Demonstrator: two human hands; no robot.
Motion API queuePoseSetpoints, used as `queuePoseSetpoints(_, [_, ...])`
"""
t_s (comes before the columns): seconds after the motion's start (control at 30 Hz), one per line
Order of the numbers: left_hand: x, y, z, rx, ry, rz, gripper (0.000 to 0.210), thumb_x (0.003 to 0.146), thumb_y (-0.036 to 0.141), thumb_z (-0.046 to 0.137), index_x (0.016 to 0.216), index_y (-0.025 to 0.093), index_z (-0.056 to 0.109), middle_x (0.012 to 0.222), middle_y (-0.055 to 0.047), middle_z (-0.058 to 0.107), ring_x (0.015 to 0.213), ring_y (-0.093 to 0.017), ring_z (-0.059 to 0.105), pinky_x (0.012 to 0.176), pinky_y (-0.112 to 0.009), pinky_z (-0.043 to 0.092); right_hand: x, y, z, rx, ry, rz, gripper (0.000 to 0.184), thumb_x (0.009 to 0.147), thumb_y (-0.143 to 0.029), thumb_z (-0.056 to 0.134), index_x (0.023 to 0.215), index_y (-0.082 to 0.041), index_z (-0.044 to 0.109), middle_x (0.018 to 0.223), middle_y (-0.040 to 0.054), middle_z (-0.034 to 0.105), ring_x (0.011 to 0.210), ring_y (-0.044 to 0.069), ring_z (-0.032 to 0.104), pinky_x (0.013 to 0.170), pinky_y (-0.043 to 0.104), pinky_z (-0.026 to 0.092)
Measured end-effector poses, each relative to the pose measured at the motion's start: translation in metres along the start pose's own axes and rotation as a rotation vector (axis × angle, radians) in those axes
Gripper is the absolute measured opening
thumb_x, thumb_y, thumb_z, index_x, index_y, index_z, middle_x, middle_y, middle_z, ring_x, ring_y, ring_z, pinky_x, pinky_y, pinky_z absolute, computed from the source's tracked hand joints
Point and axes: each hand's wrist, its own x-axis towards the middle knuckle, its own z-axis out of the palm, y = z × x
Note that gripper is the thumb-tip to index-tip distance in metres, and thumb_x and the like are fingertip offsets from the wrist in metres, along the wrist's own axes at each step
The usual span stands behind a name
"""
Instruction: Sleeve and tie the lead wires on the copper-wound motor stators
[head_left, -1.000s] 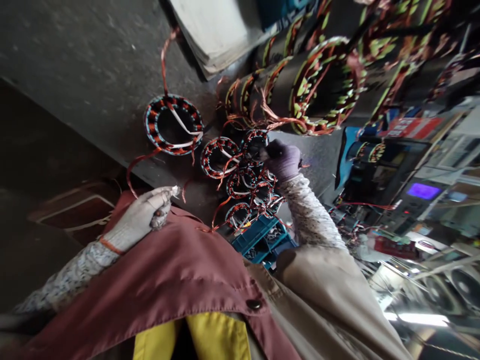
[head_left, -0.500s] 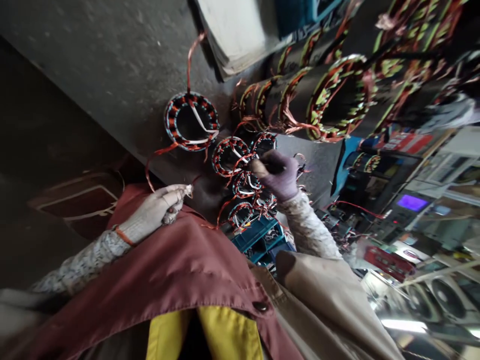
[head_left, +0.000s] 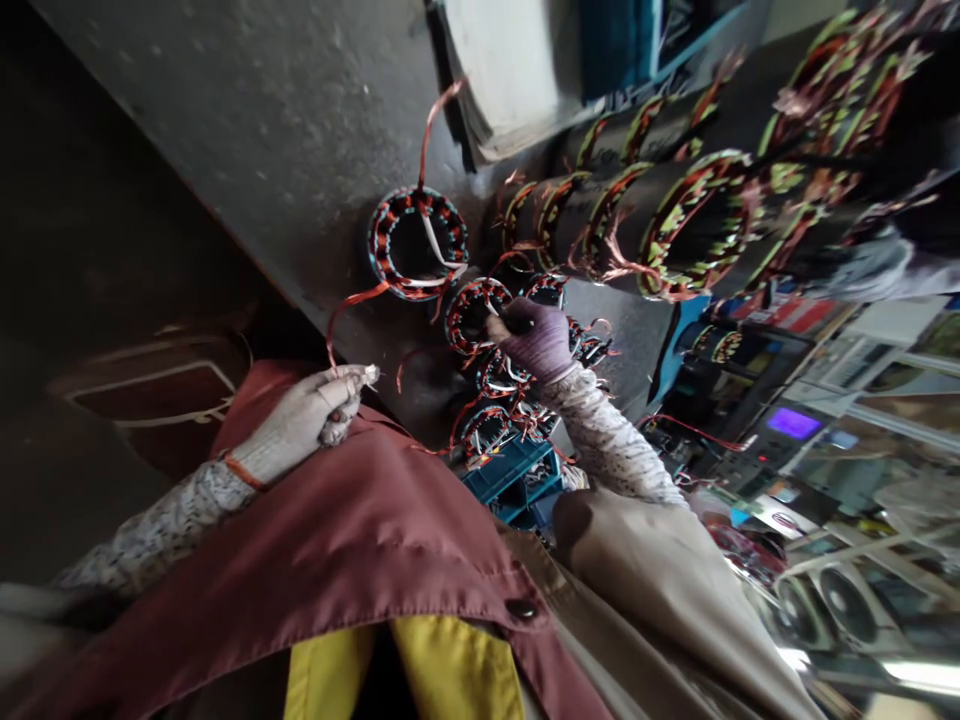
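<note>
My left hand (head_left: 326,400), in a pale glove, is closed in a pinch near the apron. A small whitish bit shows at its fingertips; what it holds is too small to make out. An orange wire lead from the large wound stator (head_left: 382,240) hangs down behind this hand. My right hand (head_left: 532,335), in a purple glove, has its fingers closed at the right edge of a smaller wound stator (head_left: 457,320). Whether they grip its rim or its white sleeving is hidden. More small stators (head_left: 487,428) with orange leads stand beside and below this hand.
Long stator cores with green-and-copper windings (head_left: 637,205) lie at the upper right. A pale stack of sheets (head_left: 517,60) and a blue bin (head_left: 619,45) are at the top. A blue parts tray (head_left: 502,470) stands near the apron. The grey bench's edge (head_left: 217,215) runs diagonally at left.
The view has shifted, so the stators appear farther right. My right hand has moved left onto the smaller stator's edge. My left hand stays pinched in nearly the same place.
</note>
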Motion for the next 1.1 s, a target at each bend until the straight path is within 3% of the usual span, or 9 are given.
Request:
queuePoseSetpoints(0.17, [-0.005, 0.0, -0.005, -0.023, 0.03, 0.024, 0.048, 0.077, 0.043, 0.066, 0.114, 0.012, 0.063, 0.054, 0.009, 0.042, 0.038, -0.003, 0.03, 0.036, -0.016, 0.025, -0.008, -0.019, -0.035, 0.196, 0.087, -0.076, 0.018, 0.072, -0.033, 0.066, 0.064, -0.02, 0.057, 0.058, -0.0036, 0.057, 0.054, 0.01, 0.05, 0.053, 0.023, 0.043])
queuePoseSetpoints(0.27, [-0.009, 0.004, -0.005, 0.002, 0.06, 0.052, 0.049, 0.073, 0.044, 0.067, 0.11, 0.012, 0.065, 0.054, 0.007, 0.046, 0.039, -0.005, 0.033, 0.037, -0.018, 0.026, -0.016, -0.05, -0.066, 0.265, 0.218, -0.22, 0.018, 0.076, -0.032, 0.067, 0.065, -0.021, 0.058, 0.058, -0.0042, 0.056, 0.052, 0.009, 0.049, 0.05, 0.022, 0.042])
queuePoseSetpoints(0.33, [-0.011, 0.007, -0.005, 0.038, 0.06, 0.081, 0.044, 0.072, 0.044, 0.068, 0.103, 0.014, 0.067, 0.058, 0.004, 0.052, 0.042, -0.006, 0.037, 0.04, -0.019, 0.029, -0.013, -0.073, -0.072, 0.269, 0.272, -0.312, 0.019, 0.079, -0.034, 0.067, 0.068, -0.021, 0.059, 0.061, -0.0037, 0.058, 0.053, 0.01, 0.051, 0.051, 0.023, 0.043])
queuePoseSetpoints(0.5, [-0.016, 0.003, -0.016, 0.213, -0.013, 0.099, 0.041, 0.071, 0.051, 0.066, 0.091, 0.017, 0.071, 0.064, -0.001, 0.06, 0.046, -0.01, 0.045, 0.042, -0.022, 0.035, 0.023, -0.114, -0.029, -0.007, 0.146, -0.467, 0.027, 0.084, -0.045, 0.059, 0.071, -0.021, 0.059, 0.062, -0.0013, 0.061, 0.057, 0.012, 0.054, 0.056, 0.025, 0.044])
queuePoseSetpoints(0.63, [-0.022, -0.002, -0.029, 0.287, 0.014, 0.204, 0.038, 0.069, 0.052, 0.066, 0.086, 0.019, 0.073, 0.083, -0.007, 0.073, 0.069, -0.016, 0.062, 0.06, -0.026, 0.05, 0.045, -0.124, 0.004, -0.439, 0.01, -0.377, 0.028, 0.083, -0.045, 0.054, 0.079, -0.019, 0.063, 0.064, 0.0026, 0.065, 0.066, 0.018, 0.062, 0.063, 0.028, 0.043])
queuePoseSetpoints(0.73, [-0.025, -0.005, -0.036, 0.29, 0.022, 0.247, 0.036, 0.072, 0.052, 0.066, 0.086, 0.02, 0.074, 0.085, -0.006, 0.074, 0.069, -0.016, 0.062, 0.06, -0.025, 0.051, 0.052, -0.126, 0.012, -0.551, -0.049, -0.338, 0.027, 0.083, -0.043, 0.053, 0.082, -0.019, 0.065, 0.064, 0.0037, 0.065, 0.069, 0.021, 0.063, 0.066, 0.03, 0.043])
queuePoseSetpoints(0.83, [-0.029, -0.006, -0.039, 0.305, 0.01, 0.238, 0.037, 0.078, 0.052, 0.064, 0.095, 0.021, 0.074, 0.073, -0.004, 0.069, 0.055, -0.013, 0.054, 0.047, -0.022, 0.043, 0.052, -0.126, 0.005, -0.435, -0.049, -0.365, 0.023, 0.081, -0.042, 0.058, 0.078, -0.02, 0.064, 0.06, 0.0023, 0.062, 0.069, 0.021, 0.063, 0.067, 0.031, 0.045])
queuePoseSetpoints(0.93, [-0.034, 0.004, -0.034, 0.35, 0.01, 0.343, 0.035, 0.082, 0.049, 0.063, 0.102, 0.022, 0.074, 0.08, -0.004, 0.07, 0.067, -0.015, 0.061, 0.057, -0.022, 0.049, 0.034, -0.123, -0.02, -0.106, 0.034, -0.401, 0.025, 0.083, -0.045, 0.061, 0.072, -0.022, 0.059, 0.062, 0.0008, 0.058, 0.065, 0.018, 0.06, 0.066, 0.032, 0.048])
queuePoseSetpoints(1.1, [-0.034, 0.042, 0.007, 0.648, -0.131, 0.641, 0.056, 0.077, 0.047, 0.073, 0.125, 0.021, 0.065, 0.104, -0.005, 0.071, 0.094, -0.021, 0.064, 0.087, -0.03, 0.051, -0.066, -0.101, -0.068, 0.447, 0.385, -0.283, 0.029, 0.083, -0.051, 0.066, 0.075, -0.025, 0.058, 0.065, -0.0009, 0.057, 0.058, 0.015, 0.054, 0.054, 0.03, 0.046])
